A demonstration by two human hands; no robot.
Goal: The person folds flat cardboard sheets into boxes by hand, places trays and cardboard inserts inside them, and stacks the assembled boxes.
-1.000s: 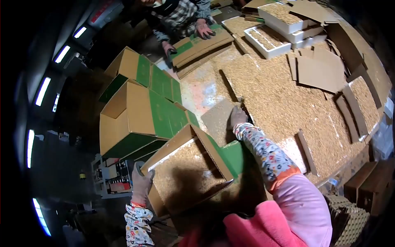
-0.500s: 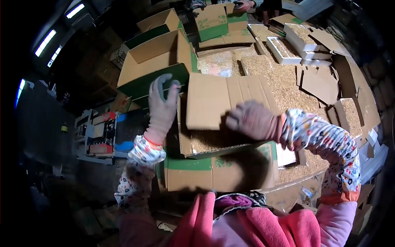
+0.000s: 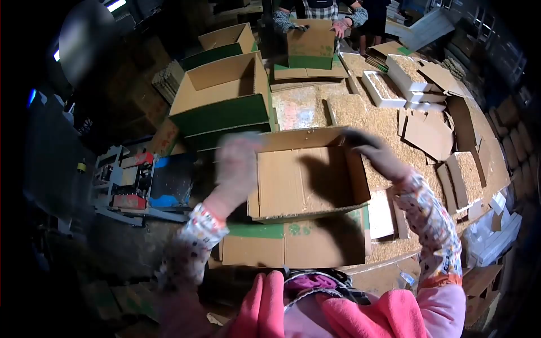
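In front of me stands an open cardboard carton (image 3: 309,213) with green on its outside, on top of folded cardboard (image 3: 253,250). A flat cardboard sheet (image 3: 282,183) lies inside it, covering the bottom that shows. My left hand (image 3: 239,163), gloved and smeared by motion, is by the carton's left wall; its fingers cannot be made out. Over at the far right corner is my right hand (image 3: 376,153), its dark-tipped fingers stretched out toward the rim. Whether they touch the rim is hard to tell.
Empty open cartons (image 3: 222,112) stand at the back left. Across the table a co-worker's hands (image 3: 340,28) hold another carton (image 3: 310,45). Sawdust-like shavings (image 3: 389,152), white foam boxes (image 3: 383,90) and cardboard pieces (image 3: 428,135) cover the right. A metal machine (image 3: 132,180) stands left.
The cardboard sheet has gone from tilted above the carton to flat inside it. My right hand has let go of it and moved to the far right corner. The co-worker's carton has turned.
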